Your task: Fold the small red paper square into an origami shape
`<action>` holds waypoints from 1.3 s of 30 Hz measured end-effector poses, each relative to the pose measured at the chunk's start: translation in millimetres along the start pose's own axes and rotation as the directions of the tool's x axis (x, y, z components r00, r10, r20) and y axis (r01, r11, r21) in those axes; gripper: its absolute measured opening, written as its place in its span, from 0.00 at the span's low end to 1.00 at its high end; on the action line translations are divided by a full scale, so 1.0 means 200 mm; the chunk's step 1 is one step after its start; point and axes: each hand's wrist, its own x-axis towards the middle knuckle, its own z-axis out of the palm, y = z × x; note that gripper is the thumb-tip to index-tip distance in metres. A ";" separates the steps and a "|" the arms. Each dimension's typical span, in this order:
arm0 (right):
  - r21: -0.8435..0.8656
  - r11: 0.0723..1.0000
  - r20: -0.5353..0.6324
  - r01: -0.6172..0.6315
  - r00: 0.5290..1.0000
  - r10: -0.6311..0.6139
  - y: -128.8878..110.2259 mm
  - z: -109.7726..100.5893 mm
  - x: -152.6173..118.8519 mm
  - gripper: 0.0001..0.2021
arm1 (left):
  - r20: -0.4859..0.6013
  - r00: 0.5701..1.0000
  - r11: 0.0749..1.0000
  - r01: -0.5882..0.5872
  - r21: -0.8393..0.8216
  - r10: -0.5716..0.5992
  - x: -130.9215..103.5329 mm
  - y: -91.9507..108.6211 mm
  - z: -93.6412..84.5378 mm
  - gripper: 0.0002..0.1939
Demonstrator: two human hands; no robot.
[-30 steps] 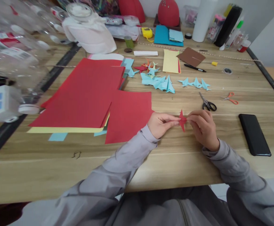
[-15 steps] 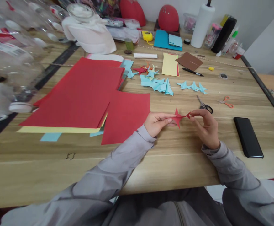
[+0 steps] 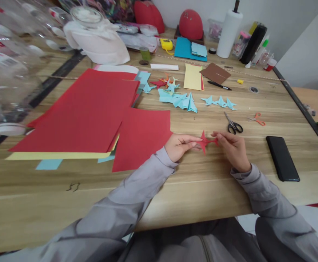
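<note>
My left hand (image 3: pixel 178 146) pinches one side of a small red folded paper figure (image 3: pixel 203 142), which has pointed tips sticking up and down like an origami crane. At the figure's right end, my right hand (image 3: pixel 234 150) closes its thumb and forefinger on a thin red tip, partly covered by the fingers. Both hands hover just above the wooden table (image 3: pixel 197 193). Beyond the right hand lie black-handled scissors (image 3: pixel 234 125). A square sheet of red paper (image 3: pixel 144 140) lies beside and under the left wrist.
Large red sheets (image 3: pixel 82 116) lie stacked at left. Blue folded paper cranes (image 3: pixel 179 99) sit farther back, near a smaller blue group (image 3: pixel 220 102). Orange scissors (image 3: pixel 258 119) and a black phone (image 3: pixel 282 158) are at right. Plastic bottles (image 3: pixel 8 80) crowd the left edge.
My right hand has come slightly closer to my left, and its fingers now overlap the red tip more. The view has shifted a little; the left hand keeps its hold.
</note>
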 end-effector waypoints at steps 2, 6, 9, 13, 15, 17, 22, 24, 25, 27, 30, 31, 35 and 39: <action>0.064 0.997 -0.063 -0.040 0.997 0.044 0.00 -0.01 0.01 0.11 | 0.002 1.000 1.000 0.006 0.011 -0.006 0.00 0.00 0.00 0.14; 0.144 0.990 -0.062 -0.014 0.998 0.023 0.00 -0.01 0.00 0.11 | -0.019 1.000 0.999 0.014 0.034 -0.014 0.00 0.01 0.00 0.15; 0.069 0.998 0.004 0.007 1.000 -0.008 0.00 0.00 -0.01 0.10 | -0.029 0.999 1.000 0.017 0.021 -0.016 0.00 0.02 0.00 0.15; 0.052 0.999 -0.066 -0.012 0.998 0.015 0.01 0.01 0.00 0.10 | -0.035 0.999 1.000 0.023 0.007 -0.023 0.00 0.02 0.00 0.16; 0.093 0.996 -0.133 -0.006 0.991 0.018 0.01 0.00 0.01 0.10 | -0.059 0.998 1.000 0.019 0.005 -0.019 0.01 0.02 0.00 0.16; 0.129 0.992 -0.146 -0.005 0.989 0.023 0.01 0.01 0.01 0.10 | -0.084 0.996 1.000 0.012 0.004 -0.012 0.01 0.02 0.00 0.17; 0.149 0.987 0.056 -0.051 0.997 0.044 0.00 0.04 -0.01 0.19 | -0.083 0.997 1.000 0.003 -0.007 -0.004 0.01 0.02 0.01 0.19; 0.153 0.987 0.099 -0.042 0.995 0.027 0.00 0.04 -0.02 0.23 | -0.081 0.997 1.000 0.002 -0.020 -0.004 0.01 0.02 0.01 0.19; 0.147 0.989 0.099 -0.035 0.995 0.020 0.00 0.04 -0.02 0.24 | -0.081 0.997 1.000 0.000 -0.025 -0.002 0.01 0.02 0.01 0.19; 0.102 0.995 0.059 -0.018 0.998 0.012 0.00 0.03 -0.02 0.24 | -0.077 0.997 1.000 -0.011 -0.029 0.009 0.01 0.01 0.00 0.18; -0.054 0.995 -0.022 0.088 0.996 -0.089 -0.01 0.01 -0.01 0.20 | -0.051 0.999 1.000 -0.019 -0.017 0.018 0.01 -0.01 -0.01 0.16; -0.126 0.981 -0.016 0.148 0.988 -0.152 -0.01 0.00 -0.01 0.18 | -0.038 0.999 1.000 -0.016 -0.015 0.015 0.01 -0.01 -0.01 0.16; -0.379 0.852 0.133 0.360 0.933 -0.335 -0.03 0.01 -0.02 0.06 | 0.025 0.999 1.000 0.022 -0.003 -0.022 0.00 -0.01 0.00 0.13; -0.469 0.761 0.215 0.447 0.894 -0.393 -0.03 0.03 -0.03 0.06 | 0.017 0.999 0.997 0.033 0.063 -0.034 -0.01 0.00 0.00 0.13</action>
